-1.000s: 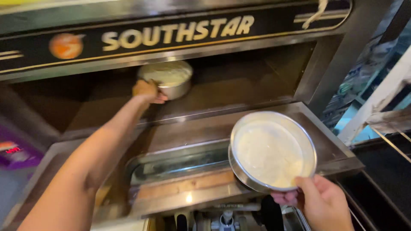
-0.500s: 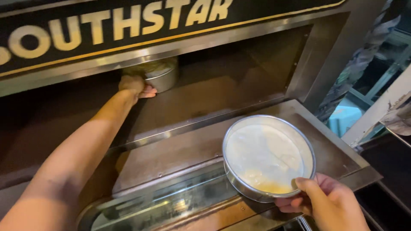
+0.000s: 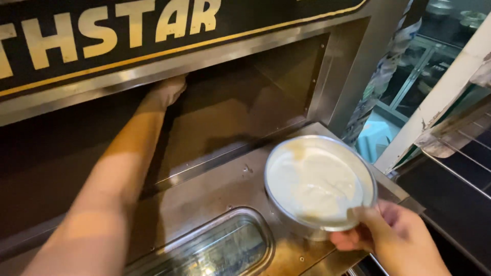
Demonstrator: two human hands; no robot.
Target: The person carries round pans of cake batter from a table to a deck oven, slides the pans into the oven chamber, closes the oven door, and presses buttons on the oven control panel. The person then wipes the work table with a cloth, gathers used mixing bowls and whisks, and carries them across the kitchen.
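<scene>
My left hand (image 3: 166,89) reaches deep into the open oven chamber (image 3: 230,122). Its fingers are hidden behind the oven's upper edge, and no pan shows in it. My left forearm crosses the lowered oven door (image 3: 215,194). My right hand (image 3: 383,237) grips the near rim of a round metal pan (image 3: 317,181) filled with white batter. It holds the pan level just above the door's right corner.
The door has a glass window (image 3: 215,250) near its front edge. A black panel with large yellow letters (image 3: 128,30) runs above the chamber. To the right stand a white post (image 3: 440,97) and a wire rack (image 3: 460,168).
My left hand has pushed further into the oven, and the small pan it held has gone out of sight. The right hand's pan has stayed over the door.
</scene>
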